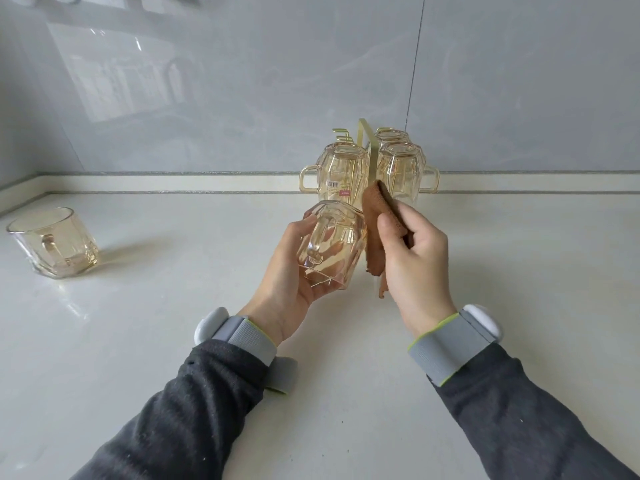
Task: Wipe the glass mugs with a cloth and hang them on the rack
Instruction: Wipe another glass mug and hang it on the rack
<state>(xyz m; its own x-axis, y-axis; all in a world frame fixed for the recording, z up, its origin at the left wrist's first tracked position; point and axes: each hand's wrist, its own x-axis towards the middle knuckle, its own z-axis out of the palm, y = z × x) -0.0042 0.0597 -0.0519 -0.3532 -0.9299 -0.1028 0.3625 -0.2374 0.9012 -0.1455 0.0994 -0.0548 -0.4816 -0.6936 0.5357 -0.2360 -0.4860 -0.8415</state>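
Centrally, above the pale surface [173, 341], the left hand [294, 271] holds the amber glass mug [337, 244] clear of the surface; its fingers [304, 221] are curled round the mug's body, and the mug's handle faces the viewer. The right hand [412, 258] grips a folded brown cloth [377, 216], its thumb and curled fingers closed on the fabric; one end of the cloth rises above the hand and the other hangs below it. The cloth lies just beside the mug's right wall; whether the two touch cannot be told.

Behind the hands, at the foot of the grey wall [242, 98], stands the gold rack [364, 140]. Three hung mugs sit on it upside down: a labelled mug [343, 174] on the left and two others [400, 171] on the right, one behind the other. Bare hooks [341, 133] show at the rack's upper left.

Far left, well apart, a spare mug [52, 242] stands on the surface. Both wrists carry grey bands [446, 344] above dark sleeves [519, 410].
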